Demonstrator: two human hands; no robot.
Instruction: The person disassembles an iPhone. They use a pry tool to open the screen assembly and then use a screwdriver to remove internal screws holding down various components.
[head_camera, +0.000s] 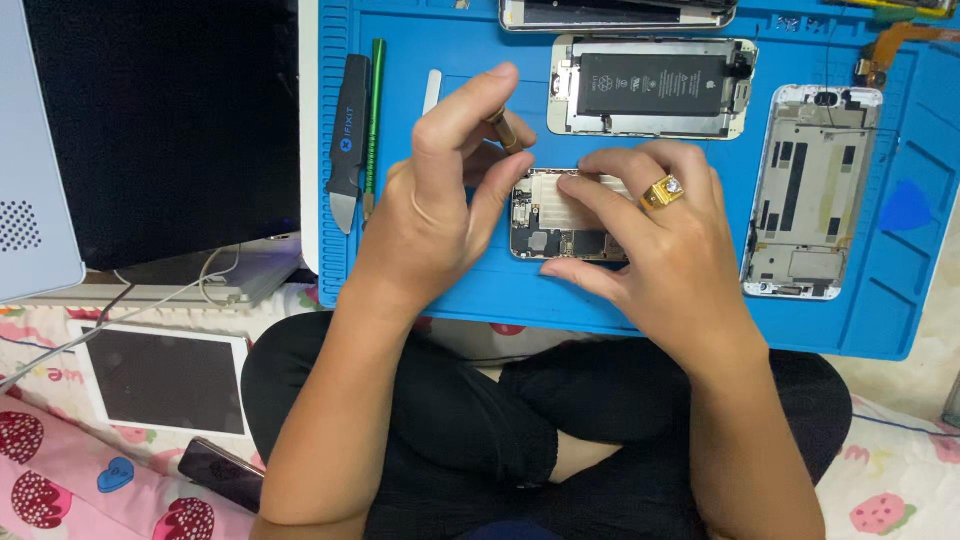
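Observation:
My left hand is closed around a thin tool with a brass-coloured handle, held upright over the left end of an opened phone body on the blue work mat. My right hand, with a gold ring on one finger, lies flat on the phone's right part and pins it to the mat. The tool's tip is hidden behind my fingers. The phone shows a silver shield plate and small parts inside.
Another opened phone with a black battery lies at the mat's far side, an empty silver phone frame at right. A black pry tool and green screwdriver lie at left. A white tablet rests on the patterned bedding.

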